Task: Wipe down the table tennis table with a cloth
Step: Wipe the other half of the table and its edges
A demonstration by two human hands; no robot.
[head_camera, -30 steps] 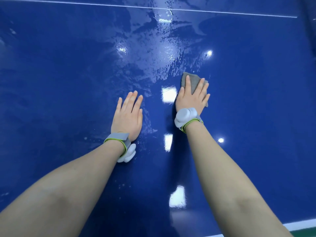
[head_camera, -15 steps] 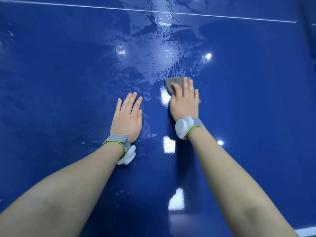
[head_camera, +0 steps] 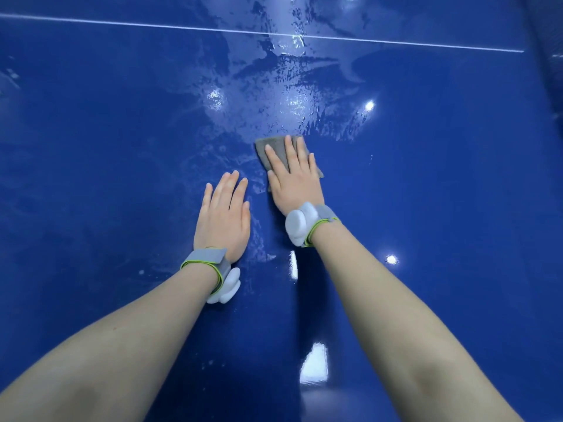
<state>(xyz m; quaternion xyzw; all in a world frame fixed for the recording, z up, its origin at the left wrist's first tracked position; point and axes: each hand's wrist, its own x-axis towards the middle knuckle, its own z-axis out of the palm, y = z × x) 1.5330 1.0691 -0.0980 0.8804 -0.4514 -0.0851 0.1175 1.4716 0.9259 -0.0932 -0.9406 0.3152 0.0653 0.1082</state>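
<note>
The glossy blue table tennis table [head_camera: 426, 193] fills the view. A small grey cloth [head_camera: 274, 147] lies flat on it just right of centre. My right hand [head_camera: 294, 178] presses down on the cloth with straight fingers, covering most of it. My left hand [head_camera: 224, 214] rests flat on the bare table just left of the cloth, fingers straight and together. Both wrists carry grey bands with white sensors.
A thin white line [head_camera: 396, 41] crosses the table at the far side. Wet smears [head_camera: 289, 95] shine beyond the cloth, with lamp reflections among them. Bright reflections also sit on the near surface between my forearms.
My right hand has slid the cloth leftwards, toward my left hand. My left hand has stayed flat in the same spot.
</note>
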